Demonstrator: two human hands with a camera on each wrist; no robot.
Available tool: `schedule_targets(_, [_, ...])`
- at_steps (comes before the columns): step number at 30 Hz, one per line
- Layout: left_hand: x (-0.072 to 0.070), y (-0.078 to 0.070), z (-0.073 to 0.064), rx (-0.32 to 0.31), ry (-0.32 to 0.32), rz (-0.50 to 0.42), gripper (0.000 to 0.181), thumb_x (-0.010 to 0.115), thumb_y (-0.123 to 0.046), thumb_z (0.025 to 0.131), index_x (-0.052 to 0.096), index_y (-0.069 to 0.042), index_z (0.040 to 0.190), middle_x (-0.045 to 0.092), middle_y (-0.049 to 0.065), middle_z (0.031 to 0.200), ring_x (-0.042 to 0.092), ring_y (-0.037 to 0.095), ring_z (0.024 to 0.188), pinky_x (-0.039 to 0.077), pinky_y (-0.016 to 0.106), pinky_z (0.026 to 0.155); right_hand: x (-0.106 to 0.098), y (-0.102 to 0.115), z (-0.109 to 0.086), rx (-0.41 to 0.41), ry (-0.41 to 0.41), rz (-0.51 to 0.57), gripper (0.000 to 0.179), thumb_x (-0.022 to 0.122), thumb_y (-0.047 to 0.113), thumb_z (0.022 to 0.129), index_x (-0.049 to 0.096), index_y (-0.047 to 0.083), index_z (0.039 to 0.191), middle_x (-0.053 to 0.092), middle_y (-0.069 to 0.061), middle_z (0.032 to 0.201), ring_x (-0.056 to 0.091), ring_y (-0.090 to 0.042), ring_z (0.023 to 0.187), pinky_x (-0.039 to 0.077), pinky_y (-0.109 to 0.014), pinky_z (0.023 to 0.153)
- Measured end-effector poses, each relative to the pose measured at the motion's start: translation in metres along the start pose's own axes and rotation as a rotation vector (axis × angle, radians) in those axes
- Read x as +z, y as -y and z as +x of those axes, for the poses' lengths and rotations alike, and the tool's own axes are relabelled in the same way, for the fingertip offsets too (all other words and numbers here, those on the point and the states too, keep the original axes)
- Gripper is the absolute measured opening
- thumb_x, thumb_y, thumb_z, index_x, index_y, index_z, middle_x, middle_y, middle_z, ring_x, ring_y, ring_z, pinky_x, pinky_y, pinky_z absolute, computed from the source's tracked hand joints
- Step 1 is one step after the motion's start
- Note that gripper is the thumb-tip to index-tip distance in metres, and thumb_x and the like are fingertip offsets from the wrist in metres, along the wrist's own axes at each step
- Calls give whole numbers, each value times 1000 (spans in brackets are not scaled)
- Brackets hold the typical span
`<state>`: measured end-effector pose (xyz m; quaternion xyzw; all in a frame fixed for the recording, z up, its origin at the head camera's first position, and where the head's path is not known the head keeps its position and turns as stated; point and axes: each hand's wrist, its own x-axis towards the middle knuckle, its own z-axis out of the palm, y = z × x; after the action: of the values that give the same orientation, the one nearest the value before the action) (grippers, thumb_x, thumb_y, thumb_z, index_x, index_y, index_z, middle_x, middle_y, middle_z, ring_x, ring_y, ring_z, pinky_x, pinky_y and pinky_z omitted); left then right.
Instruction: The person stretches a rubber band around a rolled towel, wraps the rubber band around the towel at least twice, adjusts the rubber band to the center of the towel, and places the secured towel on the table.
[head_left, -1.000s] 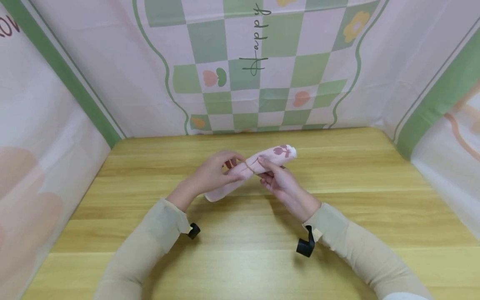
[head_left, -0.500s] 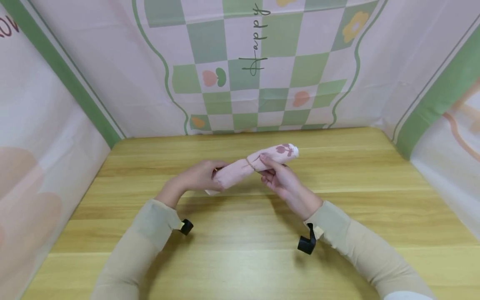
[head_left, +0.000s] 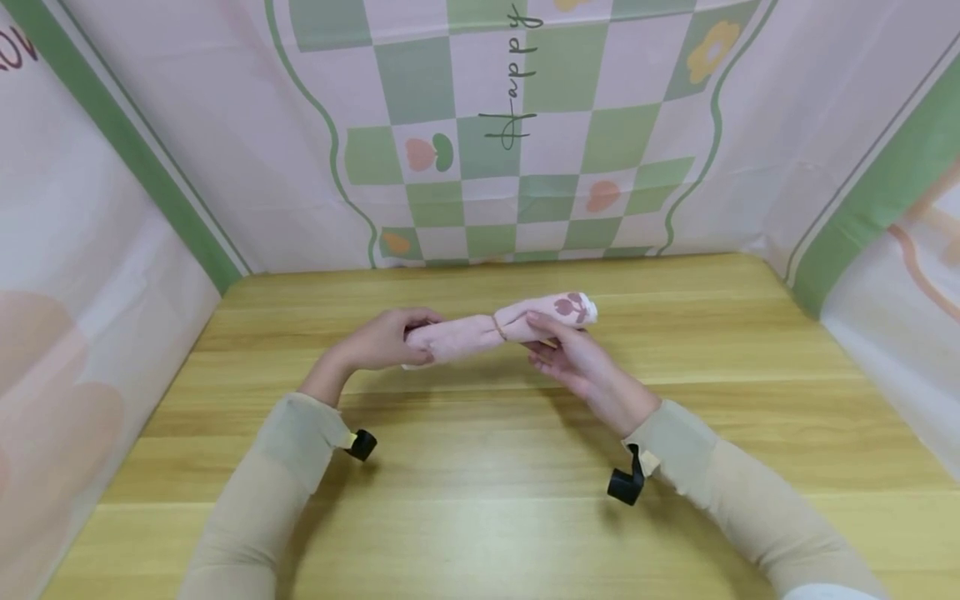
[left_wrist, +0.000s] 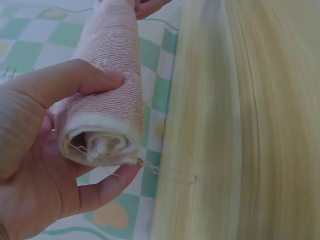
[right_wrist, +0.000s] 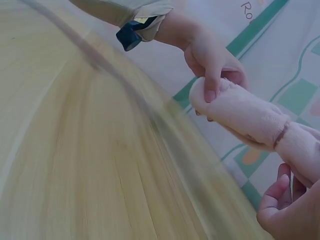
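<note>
A pink rolled towel (head_left: 459, 337) is held above the table, cinched near its middle by a thin brown band (head_left: 498, 327). A dark pink plant print shows near its right end. My left hand (head_left: 382, 340) grips the left end, thumb on the near side; in the left wrist view the thumb (left_wrist: 112, 77) lies over the roll beside its spiral end, where loose threads hang. My right hand (head_left: 581, 362) holds the roll just right of the band, thumb on top and fingers beneath. In the right wrist view the band (right_wrist: 281, 136) presses a waist into the towel (right_wrist: 245, 112).
The wood-grain table (head_left: 480, 500) spreads beneath both arms. A cloth backdrop (head_left: 487, 167) with green checks and lettering rises behind its far edge, and cloth walls stand at both sides. Small black cameras (head_left: 362, 445) sit on both wrists.
My left hand has slid from near the band out to the left end of the towel. The roll has turned closer to level, its left end rising. My right hand keeps its hold.
</note>
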<state>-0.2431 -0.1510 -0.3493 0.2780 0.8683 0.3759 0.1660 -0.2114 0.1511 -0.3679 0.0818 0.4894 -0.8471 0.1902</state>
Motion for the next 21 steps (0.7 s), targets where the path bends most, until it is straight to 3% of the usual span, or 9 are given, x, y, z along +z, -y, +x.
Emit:
schedule_targets(4, [-1,3,-1,3,-8,-35,48,74,-11,91,60,-5,137,65,11,127,59,25,108,49,44,93,-4,4,-2,3,0,-8,3,61,16,104,58,17,103,63,1,104,61,-15,94,47,-27,83])
schedule_targets(14, [-6,5,-6,-7,-22,-83,47,75,-11,92,61,-5,137,64,12,128,58,26,109,48,43,95,-18,14,-3,14,22,-24,26,64,24,102,46,17,120,56,-2,114,58,-16,96,49,-26,81])
schedule_targets(17, [-7,6,-7,-12,-19,-90,47,75,-12,93,61,-4,137,65,13,128,59,25,108,48,43,94,-22,16,-3,13,35,-51,22,64,25,103,50,17,117,56,-2,113,58,-16,95,50,-25,80])
schedule_targets(20, [-8,6,-8,-13,-15,-89,45,75,-12,93,61,-3,135,66,12,126,60,25,106,49,42,92,-26,18,-2,7,40,-81,8,60,23,105,62,16,105,61,-1,103,59,-15,90,50,-23,77])
schedule_targets(21, [-8,6,-9,-12,-13,-89,45,75,-12,93,62,-3,135,66,12,125,60,25,105,49,41,92,-28,18,-2,4,36,-94,12,58,23,106,65,16,99,62,0,98,60,-14,86,50,-23,76])
